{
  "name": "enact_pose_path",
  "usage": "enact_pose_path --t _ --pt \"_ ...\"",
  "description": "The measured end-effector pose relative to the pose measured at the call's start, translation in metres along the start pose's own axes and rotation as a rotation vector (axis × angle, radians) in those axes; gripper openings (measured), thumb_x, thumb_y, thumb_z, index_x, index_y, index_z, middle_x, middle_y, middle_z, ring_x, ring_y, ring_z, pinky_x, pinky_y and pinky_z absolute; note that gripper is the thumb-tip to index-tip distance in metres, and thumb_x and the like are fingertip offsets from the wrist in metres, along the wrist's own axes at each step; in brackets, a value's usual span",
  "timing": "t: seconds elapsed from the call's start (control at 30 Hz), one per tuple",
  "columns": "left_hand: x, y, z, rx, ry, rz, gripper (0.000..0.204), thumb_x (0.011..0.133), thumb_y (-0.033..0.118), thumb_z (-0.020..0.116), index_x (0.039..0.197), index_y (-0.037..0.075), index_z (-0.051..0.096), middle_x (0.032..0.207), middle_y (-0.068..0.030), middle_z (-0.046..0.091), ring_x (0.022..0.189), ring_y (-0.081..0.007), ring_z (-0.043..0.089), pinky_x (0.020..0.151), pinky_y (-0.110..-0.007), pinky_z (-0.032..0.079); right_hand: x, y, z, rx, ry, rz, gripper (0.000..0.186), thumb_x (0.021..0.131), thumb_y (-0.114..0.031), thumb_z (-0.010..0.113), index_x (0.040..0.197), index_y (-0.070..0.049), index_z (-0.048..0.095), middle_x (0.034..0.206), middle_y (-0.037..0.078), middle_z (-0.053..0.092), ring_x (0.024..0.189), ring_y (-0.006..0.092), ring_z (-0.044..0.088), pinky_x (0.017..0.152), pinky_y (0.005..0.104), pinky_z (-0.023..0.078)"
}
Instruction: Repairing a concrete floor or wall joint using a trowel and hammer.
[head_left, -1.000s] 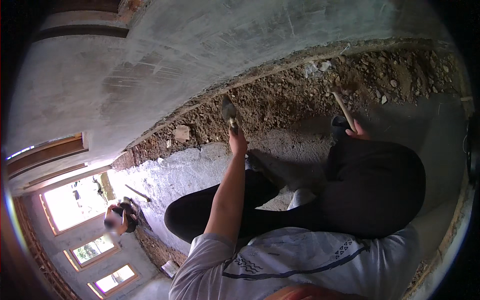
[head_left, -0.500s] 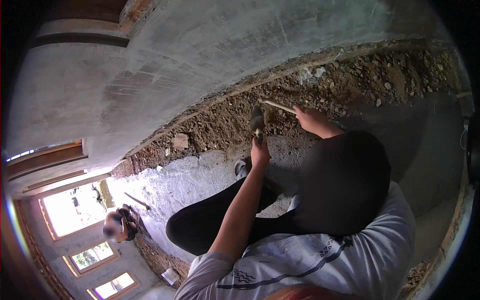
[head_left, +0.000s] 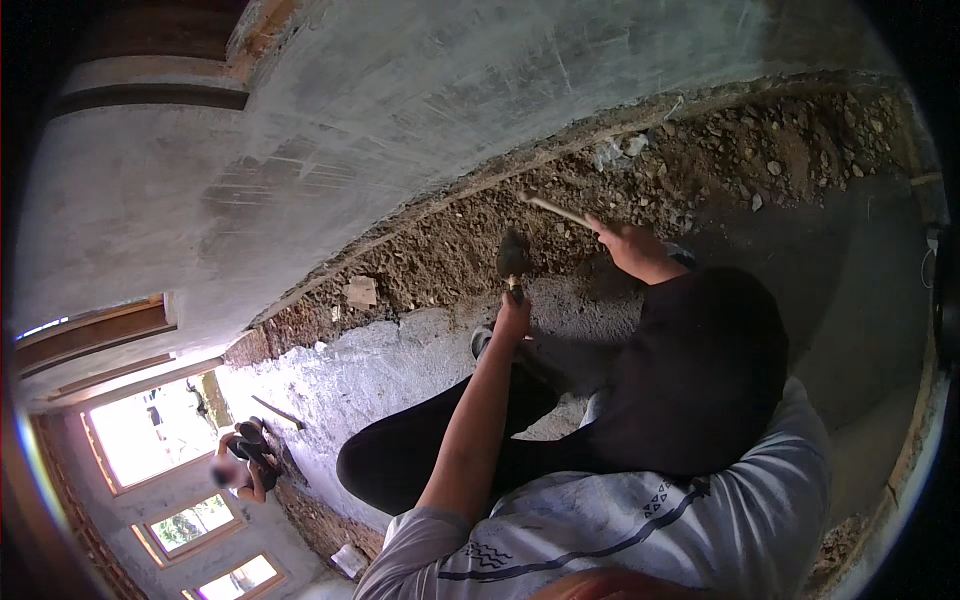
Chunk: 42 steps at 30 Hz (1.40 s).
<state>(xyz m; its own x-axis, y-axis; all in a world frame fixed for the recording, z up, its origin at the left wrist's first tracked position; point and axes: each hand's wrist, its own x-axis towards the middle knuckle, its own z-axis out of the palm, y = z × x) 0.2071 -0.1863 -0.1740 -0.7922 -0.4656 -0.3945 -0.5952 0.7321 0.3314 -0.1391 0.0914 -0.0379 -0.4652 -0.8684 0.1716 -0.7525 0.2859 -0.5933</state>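
Bare plastered wall w/ rubble trench point(head_left: 600, 200) at centre: left hand point(head_left: 514, 318) clamped round chisel point(head_left: 513, 262), right hand point(head_left: 625, 243) gripping hammer handle point(head_left: 556, 209); both stiff, prob. heavy, hold by shafts.

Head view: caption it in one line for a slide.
Left hand holds a hammer, right hand a pale rod, above rubble beside a plastered wall.

Left hand point(head_left: 513, 318) gripping a chisel point(head_left: 513, 262), right hand point(head_left: 625, 243) around a hammer handle point(head_left: 556, 208) — rubble trench point(head_left: 440, 255) just beneath.
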Motion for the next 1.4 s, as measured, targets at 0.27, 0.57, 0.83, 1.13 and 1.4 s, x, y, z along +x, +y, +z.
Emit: enact_pose_path --t 0.27,0.57,0.83,1.13,1.4 --pt "0.019 0.093 -0.001 -0.218 -0.373 -0.118 0.06 0.093 0.025 0.061 0.133 -0.006 0.03 0.117 -0.0406 0.06 0.107 -0.0549 0.063 0.095 -0.059 0.05 -0.045 0.051 0.003 -0.199 -0.304 0.214 0.066 0.099 -0.01 0.053 0.16 -0.026 0.033 0.076 0.015 0.058 0.057 0.0293 0.059 0.049 0.0427 0.049" --pt "0.031 0.13 -0.035 -0.061 -0.25 -0.243 0.059 0.09 0.025 0.054 0.136 -0.006 0.032 0.119 -0.0421 0.06 0.11 -0.0569 0.059 0.098 -0.06 0.048 -0.037 0.05 -0.001 -0.186 -0.382 0.266 0.072 0.098 -0.003 0.052 0.159 -0.036 0.033 0.077 0.011 0.059 0.052 0.0276 0.056 0.047 0.0421 0.047" --pt "0.028 0.185 -0.036 -0.154 -0.407 -0.4 0.07 0.091 0.023 0.055 0.145 -0.006 0.022 0.124 -0.0426 0.057 0.112 -0.057 0.059 0.096 -0.06 0.052 -0.079 0.085 0.029 -0.125 0.027 0.045 0.071 0.099 -0.007 0.053 0.159 -0.037 0.031 0.069 0.009 0.056 0.052 0.0244 0.056 0.046 0.042 0.047" --pt "0.029 0.18 0.0 -0.15 -0.181 -0.504 0.048 0.077 0.032 0.081 0.109 -0.001 0.067 0.106 -0.0315 0.069 0.105 -0.0492 0.067 0.108 -0.056 0.042 -0.076 0.065 0.015 -0.021 0.186 -0.064 0.07 0.098 -0.007 0.054 0.159 -0.035 0.034 0.068 0.01 0.057 0.053 0.0258 0.057 0.048 0.0428 0.048" --pt "0.034 0.143 0.007 0.016 -0.395 -0.224 0.075 0.091 0.027 0.055 0.149 -0.004 0.018 0.12 -0.0422 0.059 0.112 -0.0557 0.06 0.096 -0.061 0.05 -0.074 0.06 0.017 -0.181 0.095 -0.087 0.076 0.096 -0.003 0.052 0.161 -0.035 0.028 0.068 0.011 0.055 0.054 0.0256 0.058 0.048 0.042 0.05"
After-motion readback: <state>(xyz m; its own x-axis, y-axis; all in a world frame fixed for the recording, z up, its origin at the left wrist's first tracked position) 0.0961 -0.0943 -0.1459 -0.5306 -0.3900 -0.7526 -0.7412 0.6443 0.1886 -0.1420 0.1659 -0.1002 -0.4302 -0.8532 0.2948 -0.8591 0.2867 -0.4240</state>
